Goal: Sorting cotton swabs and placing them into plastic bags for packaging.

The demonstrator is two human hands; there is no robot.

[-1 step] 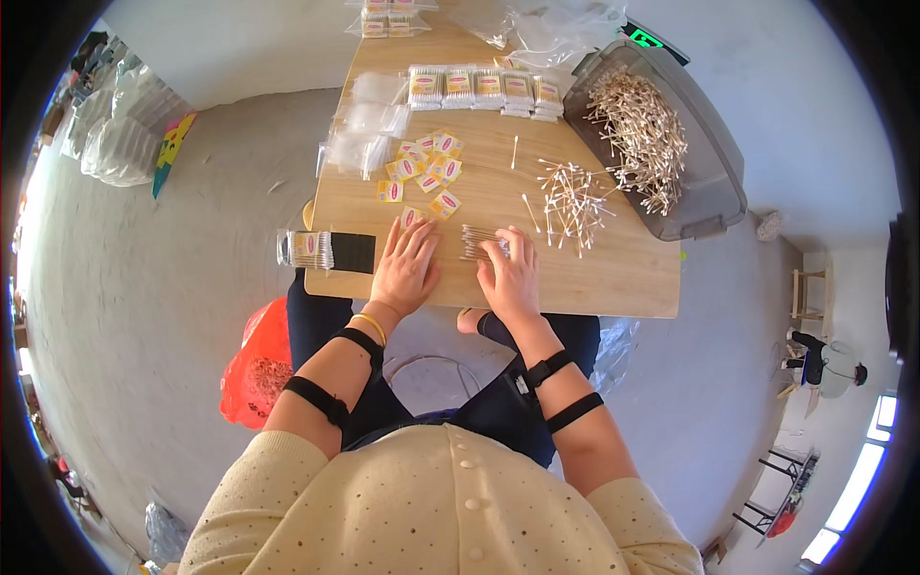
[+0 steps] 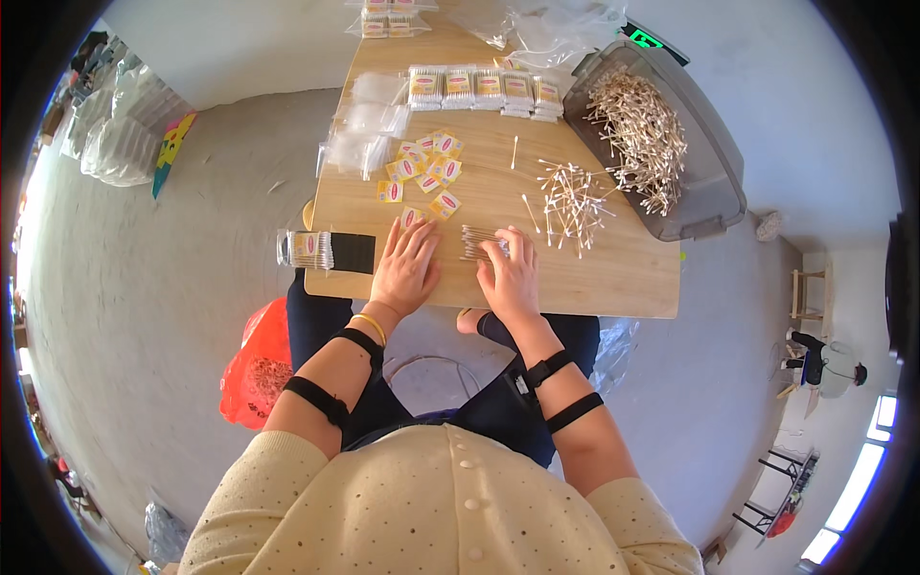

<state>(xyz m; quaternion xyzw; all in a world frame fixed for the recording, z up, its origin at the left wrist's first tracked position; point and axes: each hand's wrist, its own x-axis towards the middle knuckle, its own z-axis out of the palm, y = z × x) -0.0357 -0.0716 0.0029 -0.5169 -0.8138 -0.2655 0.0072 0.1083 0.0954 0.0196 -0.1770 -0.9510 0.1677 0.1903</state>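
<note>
My left hand (image 2: 405,267) lies flat near the table's front edge. Its fingers are stretched out, with the tips beside the nearest yellow-and-white card (image 2: 411,216). My right hand (image 2: 511,273) curls over the right end of a small row of cotton swabs (image 2: 472,241), closed on them; its fingers hide part of the row. Several more printed cards (image 2: 427,171) are scattered beyond my left hand. To the right of my right hand, loose cotton swabs (image 2: 572,206) lie in a jumbled heap.
A grey plastic bin (image 2: 709,182) full of swabs stands tilted at the right. Packed swab bundles (image 2: 458,88) line the back, beside clear bags (image 2: 359,151). A filled pack (image 2: 309,250) rests on a black strip (image 2: 353,253) at the left edge. A red bag (image 2: 257,369) is below.
</note>
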